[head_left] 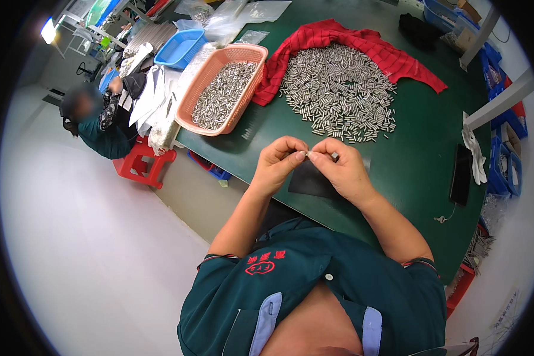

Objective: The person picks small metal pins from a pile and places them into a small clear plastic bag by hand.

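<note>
My left hand (277, 162) and my right hand (345, 171) meet at the fingertips above the near edge of the green table (421, 154). Both are closed in a pinch, thumb against forefinger. What sits between the touching fingertips is too small to make out. A small silvery metal cylinder (335, 156) shows in the curl of my right fingers. Just beyond lies a wide heap of similar short metal cylinders (338, 89), partly on a red striped cloth (362, 37). Under my right hand, a dark flat pad (305, 181) rests on the table, partly covered.
A pink plastic basket (186, 113) holding many metal pieces stands left of the heap. Behind it is a blue tray (181, 48). At right lie a black phone (460, 175), keys (440, 219) and white gloves (473, 155). A person (98, 127) sits at left on a red stool (142, 163).
</note>
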The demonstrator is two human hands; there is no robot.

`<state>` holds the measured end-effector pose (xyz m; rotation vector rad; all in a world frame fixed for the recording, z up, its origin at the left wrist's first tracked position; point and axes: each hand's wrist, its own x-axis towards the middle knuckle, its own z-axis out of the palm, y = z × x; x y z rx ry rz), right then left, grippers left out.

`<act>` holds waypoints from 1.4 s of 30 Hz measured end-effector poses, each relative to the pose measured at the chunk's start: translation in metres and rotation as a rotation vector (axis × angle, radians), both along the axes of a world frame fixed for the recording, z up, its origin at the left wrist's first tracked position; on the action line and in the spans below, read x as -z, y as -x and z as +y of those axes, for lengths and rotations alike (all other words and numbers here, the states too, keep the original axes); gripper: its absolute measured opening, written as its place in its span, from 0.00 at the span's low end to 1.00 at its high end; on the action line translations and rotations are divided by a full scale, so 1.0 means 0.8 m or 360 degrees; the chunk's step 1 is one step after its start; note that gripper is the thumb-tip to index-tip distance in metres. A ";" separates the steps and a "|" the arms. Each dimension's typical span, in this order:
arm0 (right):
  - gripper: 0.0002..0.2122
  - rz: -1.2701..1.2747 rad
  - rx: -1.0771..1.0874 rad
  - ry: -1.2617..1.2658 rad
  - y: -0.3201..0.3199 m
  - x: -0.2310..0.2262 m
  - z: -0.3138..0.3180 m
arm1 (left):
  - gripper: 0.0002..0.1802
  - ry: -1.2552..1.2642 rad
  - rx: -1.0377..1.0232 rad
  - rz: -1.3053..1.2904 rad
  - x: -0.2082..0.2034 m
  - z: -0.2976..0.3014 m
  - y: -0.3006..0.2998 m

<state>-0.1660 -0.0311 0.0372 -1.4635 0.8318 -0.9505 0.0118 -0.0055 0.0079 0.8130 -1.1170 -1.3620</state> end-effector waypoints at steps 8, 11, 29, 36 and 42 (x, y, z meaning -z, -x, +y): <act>0.05 0.0141 0.0005 -0.0030 0.001 -0.013 0.007 | 0.04 0.0020 -0.0066 -0.0132 -0.003 0.005 0.002; 0.05 0.0162 0.0023 0.0005 0.001 -0.011 0.007 | 0.04 0.0004 -0.0088 -0.0136 -0.006 0.006 0.005; 0.06 -0.0599 -0.0133 -0.0606 0.000 0.006 -0.004 | 0.07 0.0128 -0.0410 -0.0088 -0.028 0.019 0.036; 0.06 -0.0547 -0.0171 -0.0573 -0.003 0.009 0.001 | 0.08 0.0308 -0.0521 -0.0234 -0.020 0.015 0.035; 0.07 -0.0507 -0.0197 -0.0531 -0.006 0.010 0.007 | 0.07 0.0424 -0.0625 -0.0447 -0.022 0.019 0.033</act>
